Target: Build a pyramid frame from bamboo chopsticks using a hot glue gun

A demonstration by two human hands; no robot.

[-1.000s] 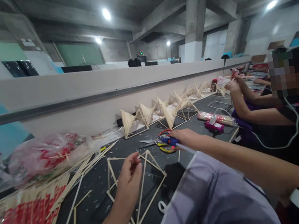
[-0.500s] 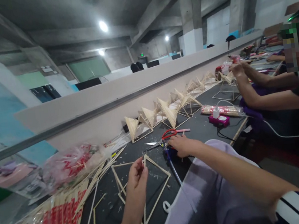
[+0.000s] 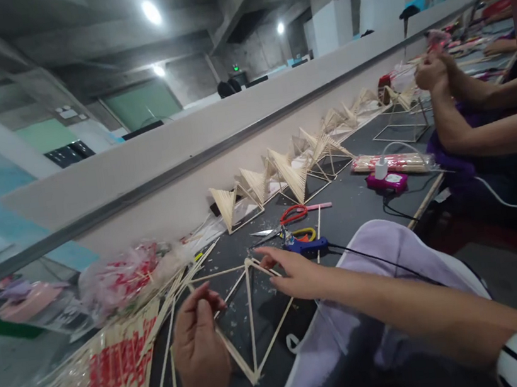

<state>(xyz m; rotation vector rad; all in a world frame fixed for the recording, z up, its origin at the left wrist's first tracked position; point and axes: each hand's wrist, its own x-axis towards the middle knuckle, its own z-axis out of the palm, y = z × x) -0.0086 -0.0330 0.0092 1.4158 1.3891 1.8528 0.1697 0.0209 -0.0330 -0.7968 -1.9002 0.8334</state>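
Observation:
A frame of thin wooden sticks (image 3: 250, 321) stands on the dark table in front of me, its sticks meeting at pale joints. My left hand (image 3: 201, 347) is at its left side, fingers curled and thumb drawn in; whatever they may pinch is hidden. Over the frame's right side reaches my right hand (image 3: 292, 271), fingers apart and index finger stretched toward the top joint. It holds nothing, and I cannot tell whether it touches the stick. Just beyond it lies a blue glue gun (image 3: 306, 245) with a black cord, beside scissors with red handles (image 3: 293, 214).
Bundled sticks with red wrapping (image 3: 116, 377) and a plastic bag (image 3: 122, 278) lie at left. Finished-looking stick models (image 3: 289, 173) line the partition. A purple power adapter (image 3: 386, 182) sits near a packet of sticks (image 3: 390, 163). A co-worker's hands (image 3: 433, 72) are busy at far right.
My right hand has left the glue gun, which now lies on the table, and moved left to the frame. My left hand has moved left and down from the top joint. The view has shifted slightly.

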